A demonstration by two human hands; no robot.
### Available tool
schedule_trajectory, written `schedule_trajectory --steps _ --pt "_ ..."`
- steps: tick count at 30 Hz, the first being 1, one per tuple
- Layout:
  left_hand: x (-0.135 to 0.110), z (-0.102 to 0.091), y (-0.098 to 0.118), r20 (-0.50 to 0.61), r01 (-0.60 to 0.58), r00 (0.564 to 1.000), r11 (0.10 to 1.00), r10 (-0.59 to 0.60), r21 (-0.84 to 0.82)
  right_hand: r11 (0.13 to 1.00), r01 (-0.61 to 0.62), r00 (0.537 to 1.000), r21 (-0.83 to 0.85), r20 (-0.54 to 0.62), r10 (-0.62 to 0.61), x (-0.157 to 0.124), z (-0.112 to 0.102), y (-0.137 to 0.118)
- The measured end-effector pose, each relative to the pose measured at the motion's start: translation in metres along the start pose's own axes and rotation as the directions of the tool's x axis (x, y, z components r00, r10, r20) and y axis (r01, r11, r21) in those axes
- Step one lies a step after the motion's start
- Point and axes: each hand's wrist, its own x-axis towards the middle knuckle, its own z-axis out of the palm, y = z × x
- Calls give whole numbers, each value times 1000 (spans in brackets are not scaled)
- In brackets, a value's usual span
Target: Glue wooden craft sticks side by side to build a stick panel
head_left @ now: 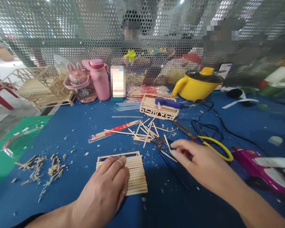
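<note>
My left hand (pixel 106 183) lies over a flat panel of glued wooden chopsticks (pixel 136 175), fingers together and pressing it to the table. A narrow open frame of sticks runs along the panel's far edge; the hand covers its left part. To the right, my right hand (pixel 194 156) hovers with thumb and fingers apart, its fingertips beside a short cut stick (pixel 167 142). Dark-handled pliers (pixel 159 145) lie just left of those fingertips. Past them is a loose heap of cut sticks (pixel 146 133). Wrapped chopsticks (pixel 116 130) lie left of the heap.
A blue glue gun (pixel 169 103) rests on a small stick structure (pixel 148 106). Yellow-handled scissors (pixel 216 147), a black cord (pixel 224 122) and a purple device (pixel 261 171) lie right. Behind stand a yellow pot (pixel 197 87) and pink bottle (pixel 101 82). Wood scraps (pixel 54 167) lie left.
</note>
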Motion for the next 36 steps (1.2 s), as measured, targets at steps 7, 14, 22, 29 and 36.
schedule_trajectory --steps 7,14,22,29,36 --pt "2 -7 0 73 -40 997 999 41 -10 988 -28 998 -150 52 36 -11 7 19" --pt "3 -8 -2 132 16 991 999 -9 -50 975 -33 996 -220 71 50 -7 -4 36" --pt "4 -8 -1 95 7 996 999 -3 -44 952 -165 982 -256 43 182 1 -16 38" --pt "1 -4 -1 118 51 992 995 -41 -82 942 -87 984 -324 121 133 -19 -8 21" --pt "-2 -3 2 170 121 980 987 -101 -110 936 98 985 -339 165 -44 -40 26 -7"
